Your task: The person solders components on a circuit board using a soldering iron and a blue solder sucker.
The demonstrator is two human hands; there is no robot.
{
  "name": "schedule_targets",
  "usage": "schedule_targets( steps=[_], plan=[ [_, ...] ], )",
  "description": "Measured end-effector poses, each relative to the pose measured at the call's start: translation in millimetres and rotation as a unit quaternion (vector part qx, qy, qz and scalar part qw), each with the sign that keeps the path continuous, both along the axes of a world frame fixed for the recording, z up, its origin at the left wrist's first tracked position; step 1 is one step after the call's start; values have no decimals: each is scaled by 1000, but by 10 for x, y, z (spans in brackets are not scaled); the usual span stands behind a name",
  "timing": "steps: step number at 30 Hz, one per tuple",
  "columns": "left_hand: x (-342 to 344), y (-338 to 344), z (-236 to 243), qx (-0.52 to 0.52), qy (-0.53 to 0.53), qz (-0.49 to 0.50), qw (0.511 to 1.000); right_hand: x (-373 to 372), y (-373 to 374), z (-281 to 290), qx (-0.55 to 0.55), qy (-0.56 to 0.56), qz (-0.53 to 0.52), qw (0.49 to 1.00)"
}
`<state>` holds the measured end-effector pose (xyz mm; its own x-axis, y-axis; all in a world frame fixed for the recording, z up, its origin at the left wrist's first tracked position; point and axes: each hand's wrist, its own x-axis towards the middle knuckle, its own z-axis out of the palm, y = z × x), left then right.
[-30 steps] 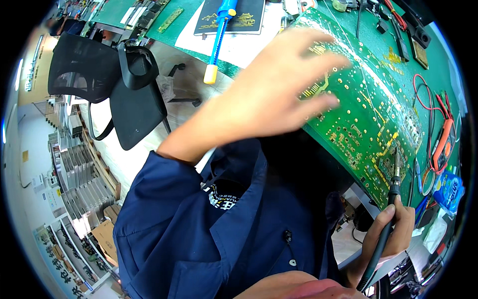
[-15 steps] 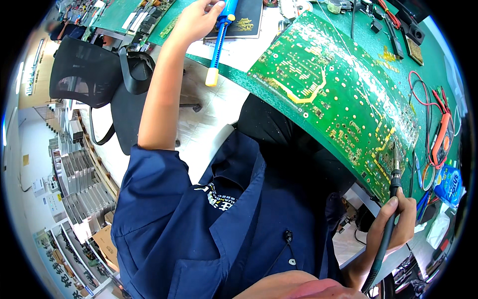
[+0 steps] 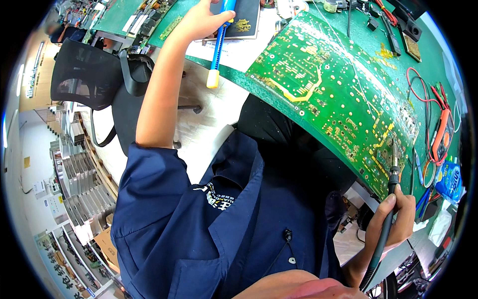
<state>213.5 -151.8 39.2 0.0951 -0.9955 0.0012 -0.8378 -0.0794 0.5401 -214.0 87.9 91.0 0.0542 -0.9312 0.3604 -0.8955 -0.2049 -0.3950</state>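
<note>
A blue solder sucker with a yellow end (image 3: 217,55) is gripped in my left hand (image 3: 203,22) at the top. My thumb lies across its barrel, and the other fingers are partly cut off by the frame edge. A large green circuit board (image 3: 338,94) lies along the bench edge in front of me. At its near right corner, my right hand (image 3: 396,214) is closed round the dark handle of a soldering iron (image 3: 381,239). The iron's metal tip points at a cluster of small parts on the board; whether it touches them I cannot tell.
On the green bench a dark notebook (image 3: 244,20) rests on white paper behind the solder sucker. To the right are an orange multimeter (image 3: 440,134) with red leads and a blue packet (image 3: 449,182). A black office chair (image 3: 87,74) stands at left, by shelving.
My left thumb has moved down over the solder sucker's barrel. The iron and my right hand have shifted slightly up and left.
</note>
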Motion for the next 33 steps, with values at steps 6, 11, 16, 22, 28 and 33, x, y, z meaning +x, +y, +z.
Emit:
schedule_targets(
  steps=[6,11,16,22,28,33],
  plan=[
    [192,189,-57,78,263,-41,961,-13,6,11,10,4,-1,1000],
    [304,328,-86,34,456,-59,887,-17,16,4,14,12,-2,1000],
    [339,425,-260,-56,505,-68,859,-5,9,7,2,16,7,1000],
    [318,822,-178,-152,466,-102,866,18,24,12,11,-3,-18,1000],
    [297,1337,-243,-94,578,-34,810,21,36,-82,-31,14,-27,999],
    [59,1621,-766,-120,642,71,754,-19,48,-127,-37,17,-28,999]
  ],
)
